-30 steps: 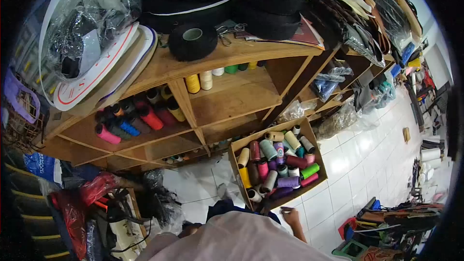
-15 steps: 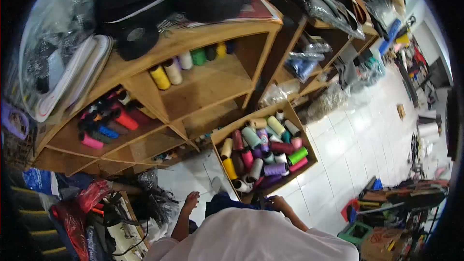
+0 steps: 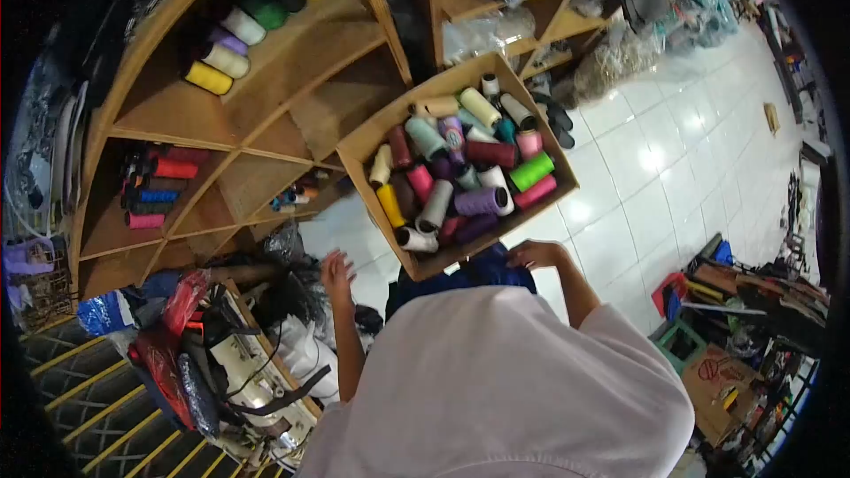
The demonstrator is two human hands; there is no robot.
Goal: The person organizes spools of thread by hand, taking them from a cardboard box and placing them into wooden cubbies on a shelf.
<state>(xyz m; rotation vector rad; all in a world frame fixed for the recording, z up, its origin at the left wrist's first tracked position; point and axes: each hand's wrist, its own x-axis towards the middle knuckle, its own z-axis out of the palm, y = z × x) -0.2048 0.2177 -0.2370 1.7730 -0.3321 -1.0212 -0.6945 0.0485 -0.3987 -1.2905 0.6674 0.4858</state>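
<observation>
My left hand (image 3: 337, 273) is raised beside the lower left of the cardboard box, fingers apart and holding nothing. To the right, my right hand (image 3: 531, 255) is near the box's lower edge, with its fingers bent; whether it touches or holds anything is too small to tell. The open cardboard box (image 3: 365, 184) sits in front of my body, full of thread spools lying in all directions. Among them are a bright green spool (image 3: 531, 172), a purple spool (image 3: 476, 202) and a yellow spool (image 3: 390, 206).
Wooden shelves (image 3: 168, 124) at the left hold more thread spools, some upright in a row, others stacked. A sewing machine (image 3: 243, 372) and red plastic bags stand at the lower left. At the lower right are a cardboard carton (image 3: 717, 381) and a green crate (image 3: 680, 343).
The view has tilted and shifted, so the box and shelves appear higher and nearer. My left hand's fingers have spread, and my right hand has come up beside the box's lower edge.
</observation>
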